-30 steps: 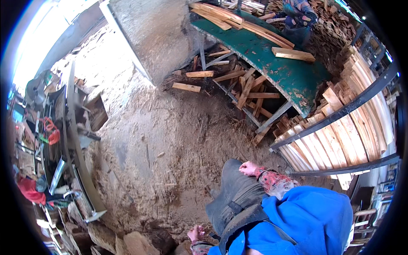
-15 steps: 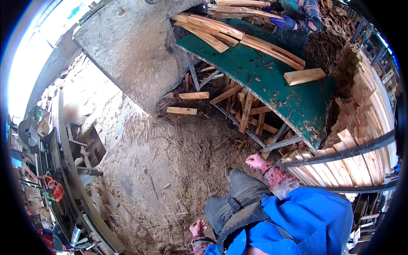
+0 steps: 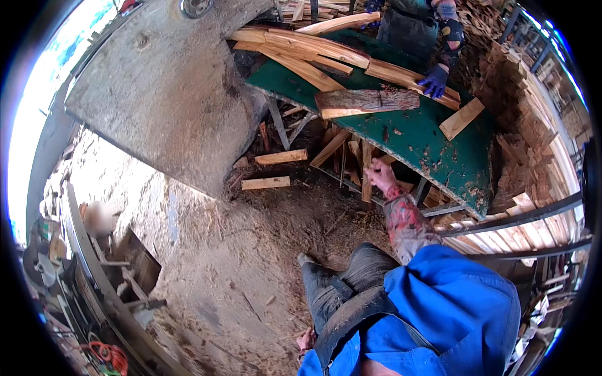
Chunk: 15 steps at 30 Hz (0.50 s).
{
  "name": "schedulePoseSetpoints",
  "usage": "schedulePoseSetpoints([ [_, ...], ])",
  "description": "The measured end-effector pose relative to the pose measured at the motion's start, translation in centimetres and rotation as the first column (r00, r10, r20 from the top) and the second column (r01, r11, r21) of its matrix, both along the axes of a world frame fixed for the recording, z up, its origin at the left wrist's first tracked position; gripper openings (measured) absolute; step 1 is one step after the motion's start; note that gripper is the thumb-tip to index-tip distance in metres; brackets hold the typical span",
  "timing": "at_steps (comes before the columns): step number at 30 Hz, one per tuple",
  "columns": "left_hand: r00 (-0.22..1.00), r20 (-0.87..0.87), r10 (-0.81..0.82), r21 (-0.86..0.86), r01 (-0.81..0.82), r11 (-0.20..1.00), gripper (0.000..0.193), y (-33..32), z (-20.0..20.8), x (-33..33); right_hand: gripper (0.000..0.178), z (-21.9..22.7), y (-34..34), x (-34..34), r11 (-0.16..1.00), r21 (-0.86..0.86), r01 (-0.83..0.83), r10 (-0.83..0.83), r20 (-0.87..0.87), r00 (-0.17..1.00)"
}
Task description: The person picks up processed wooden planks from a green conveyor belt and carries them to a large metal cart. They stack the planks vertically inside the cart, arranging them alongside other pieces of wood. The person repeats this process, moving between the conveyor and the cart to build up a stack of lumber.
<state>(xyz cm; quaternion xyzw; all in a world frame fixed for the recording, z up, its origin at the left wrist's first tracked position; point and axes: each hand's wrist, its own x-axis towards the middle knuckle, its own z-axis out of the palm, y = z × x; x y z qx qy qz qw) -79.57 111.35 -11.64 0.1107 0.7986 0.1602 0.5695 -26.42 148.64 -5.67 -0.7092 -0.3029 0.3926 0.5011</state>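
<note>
My right hand is stretched forward to the front edge of the green tabletop, its fingers apart and nothing in them. Just beside it, a narrow wood piece stands under the table; whether they touch I cannot tell. Low by my hip hangs my left hand, partly hidden, so its fingers cannot be made out. On the tabletop, nearest my reach, lies a bark-covered slab. Behind it run long split boards, and a short block rests at the right.
Across the table a co-worker's purple-gloved hand presses on a board. A large grey metal plate stands at the left. Two short wood pieces, one of them this block, lie on the sawdust-covered floor. Stacked slats line the right side.
My right hand has moved forward to the table edge. The bark-covered slab now lies on the tabletop. The co-worker's gloved hand has come down onto the boards, and the short block has turned.
</note>
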Motion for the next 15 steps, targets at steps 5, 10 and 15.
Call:
schedulePoseSetpoints([
  [5, 0.868, 0.451, 0.207, 0.071, -0.266, 0.961, 0.027, 10.1, -3.7, -11.0, 0.069, 5.8, 6.5, 0.8, 0.979, -0.126, -0.159, 0.201, 0.486, 0.85],
  [10, 0.967, 0.205, 0.15, 0.299, -0.208, 0.931, 0.021, 22.7, -3.1, -14.5, 0.078, 10.4, 10.3, 0.9, 0.986, -0.104, -0.132, 0.157, 0.854, 0.497],
  [15, 0.969, 0.22, 0.116, 0.33, -0.186, 0.926, 0.02, 33.2, -0.7, -10.4, 0.091, 13.3, 16.5, 2.8, 0.94, -0.29, -0.179, 0.327, 0.917, 0.23],
])
